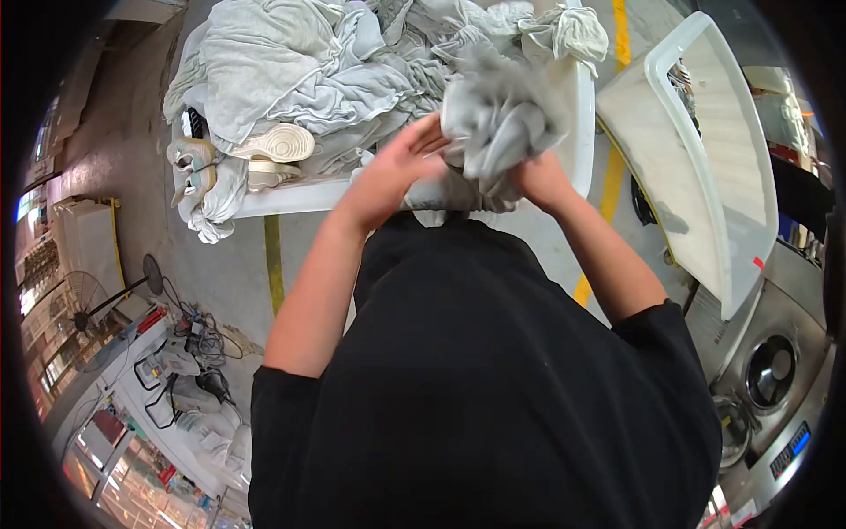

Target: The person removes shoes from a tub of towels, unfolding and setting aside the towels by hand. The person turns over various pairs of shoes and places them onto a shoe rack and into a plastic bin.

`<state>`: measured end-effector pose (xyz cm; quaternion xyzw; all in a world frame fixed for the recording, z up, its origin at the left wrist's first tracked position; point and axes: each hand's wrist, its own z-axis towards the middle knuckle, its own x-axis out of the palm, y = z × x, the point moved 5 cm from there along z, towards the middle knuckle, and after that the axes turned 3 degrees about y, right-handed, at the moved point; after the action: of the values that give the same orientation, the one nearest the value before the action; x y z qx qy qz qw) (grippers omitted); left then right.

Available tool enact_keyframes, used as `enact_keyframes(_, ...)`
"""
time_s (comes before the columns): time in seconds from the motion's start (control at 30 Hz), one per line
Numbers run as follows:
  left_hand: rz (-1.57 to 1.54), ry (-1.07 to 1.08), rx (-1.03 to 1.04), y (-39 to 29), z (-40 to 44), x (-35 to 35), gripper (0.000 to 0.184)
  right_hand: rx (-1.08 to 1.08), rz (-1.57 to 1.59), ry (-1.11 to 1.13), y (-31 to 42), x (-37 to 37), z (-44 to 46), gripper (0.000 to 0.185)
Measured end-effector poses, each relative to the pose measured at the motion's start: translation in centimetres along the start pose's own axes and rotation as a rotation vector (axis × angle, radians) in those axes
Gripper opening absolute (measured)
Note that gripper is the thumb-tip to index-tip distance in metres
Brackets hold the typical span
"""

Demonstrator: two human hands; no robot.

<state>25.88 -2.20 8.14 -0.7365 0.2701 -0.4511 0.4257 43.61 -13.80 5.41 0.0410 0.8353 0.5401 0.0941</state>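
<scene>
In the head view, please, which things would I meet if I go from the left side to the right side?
Fan, pale shoe, upturned shoe sole, left hand, blurred grey cloth, separate white bin, lit blue display.

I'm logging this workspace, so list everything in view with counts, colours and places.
Crumpled cloth bundle: one, grey, blurred, upper centre.
Plastic tub: one, white, top centre.
Heaped fabric cloths: uncountable, white-grey, in that tub.
Rubber-soled shoes: at least three, cream and grey, tub's near left corner.
Wide-mouthed plastic bin: one, white, upper right.
Metal machine with round window: one, silver, lower right.
Painted floor stripes: at least two, yellow, left and right.
Round-caged fan: one, black, left.
Cluttered table: one, white, lower left.
Other edge items: too small to tell.
Short-sleeved top: one, black, bottom centre.
Bare left hand: one, open, beside the bundle.
Bare right hand: one, gripping the bundle.
</scene>
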Motion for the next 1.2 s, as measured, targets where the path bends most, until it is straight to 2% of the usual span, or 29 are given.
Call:
enact_keyframes(0.03,0.544,0.021,-0.108,0.3,-1.2,0.2,0.097,0.016,0.102,0.007,0.5,-0.1,-0.2,0.035)
enact_keyframes(0.1,1.121,0.007,0.177,0.1,-2.0,3.0,0.102,0.055,0.305,0.032,1.1,0.1,-0.6,0.043)
enact_keyframes(0.13,1.168,-0.047,0.345,-0.9,-2.0,4.3,0.099,-0.02,0.452,0.139,2.8,0.7,-1.0,0.046)
enact_keyframes(0.23,0.882,-0.137,0.364,-4.4,-0.6,5.7,0.089,-0.035,0.252,0.227,6.4,1.2,-2.5,0.046)
enact_keyframes(0.27,0.978,-0.138,0.441,-4.1,-0.2,5.5,0.079,-0.034,0.223,0.229,7.0,1.4,-2.7,0.048)
enact_keyframes(0.37,0.984,0.068,0.309,-4.4,-0.2,5.8,0.071,-0.14,-0.101,0.278,9.6,1.6,-3.8,0.05)
enact_keyframes(0.4,1.073,0.021,0.343,-3.7,-0.9,5.6,0.068,-0.184,-0.195,0.3,10.0,1.6,-4.3,0.057)
enact_keyframes(0.43,1.107,0.098,0.205,-2.7,-1.3,5.8,0.069,-0.318,-0.327,0.318,10.6,1.6,-4.6,0.056)
enact_keyframes(0.5,1.123,0.108,0.167,-3.3,-3.2,5.8,0.059,-0.578,-0.582,0.351,11.4,2.1,-5.5,0.056)
enact_keyframes(0.57,1.068,0.156,0.025,-4.6,-4.8,6.4,0.062,-0.55,-0.51,0.487,11.7,2.3,-6.2,0.057)
enact_keyframes(0.63,1.024,0.257,0.039,-5.9,-6.3,7.5,0.071,-0.518,-0.479,0.64,13.1,2.0,-7.6,0.054)
enact_keyframes(0.7,1.006,0.297,0.129,-6.8,-7.9,7.9,0.072,-0.415,-0.456,0.702,12.2,2.0,-9.5,0.05)
enact_keyframes(0.73,0.996,0.302,0.125,-6.6,-8.8,7.5,0.063,-0.166,-0.39,0.741,10.7,0.1,-9.4,0.047)
enact_keyframes(0.77,0.911,0.329,-0.246,-6.5,-9.5,4.4,0.058,0.081,-0.329,0.743,9.2,-1.8,-9.4,0.045)
enact_keyframes(0.8,0.806,0.35,-0.61,-7.0,-11.4,0.1,0.052,0.518,-0.203,0.727,6.3,-6.3,-9.8,0.041)
enact_keyframes(0.83,0.649,-0.054,-0.566,-6.7,-13.5,-6.7,0.039,0.332,0.024,0.468,3.3,-10.8,-9.5,0.037)
enact_keyframes(0.87,0.293,-0.156,-0.422,-7.0,-14.2,-7.5,0.034,0.329,0.06,0.404,1.9,-10.8,-9.7,0.036)
enact_keyframes(0.9,0.371,-0.137,-0.471,-6.4,-14.8,-7.5,0.034,0.347,0.115,0.342,0.5,-10.1,-10.9,0.036)
enact_keyframes(0.97,0.516,-0.077,-0.566,-5.1,-15.4,-6.4,0.034,0.373,0.174,0.4,-0.1,-5.8,-12.5,0.039)
enact_keyframes(1.0,0.368,-0.077,-0.523,-4.6,-15.2,-5.4,0.037,0.345,0.182,0.431,0.4,-4.6,-11.3,0.041)
enact_keyframes(1.03,0.169,-0.202,-0.389,-4.1,-15.3,-5.4,0.038,0.476,0.289,0.43,0.9,-4.5,-11.4,0.046)
enact_keyframes(1.1,-0.041,-0.298,-0.495,-3.9,-17.8,-8.2,0.041,0.611,0.39,0.294,-1.6,-6.3,-12.5,0.052)
enact_keyframes(1.2,-0.271,-0.555,-0.428,-7.3,-16.3,-8.0,0.043,0.611,0.51,0.229,2.1,-6.7,-11.3,0.05)
